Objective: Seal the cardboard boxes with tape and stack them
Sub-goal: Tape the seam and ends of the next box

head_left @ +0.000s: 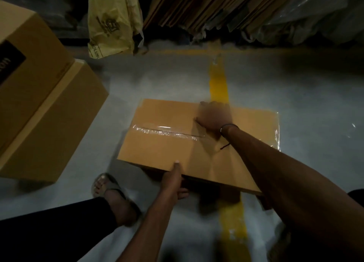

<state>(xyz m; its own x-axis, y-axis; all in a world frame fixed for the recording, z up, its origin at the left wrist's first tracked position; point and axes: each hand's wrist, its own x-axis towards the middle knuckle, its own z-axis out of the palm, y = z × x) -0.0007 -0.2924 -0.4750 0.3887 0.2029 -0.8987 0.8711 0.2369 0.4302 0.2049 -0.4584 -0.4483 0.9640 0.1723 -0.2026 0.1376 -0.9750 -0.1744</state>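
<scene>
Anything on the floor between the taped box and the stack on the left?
Nothing visible. The taped box and the stacked boxes are separated by bare grey floor. The person's sandalled foot is nearer the camera, off that path. Both hands are already on the box.

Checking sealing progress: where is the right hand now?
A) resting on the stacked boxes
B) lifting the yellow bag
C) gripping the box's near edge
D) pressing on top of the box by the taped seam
D: the right hand lies on the box top, at the end of the clear tape.
</scene>
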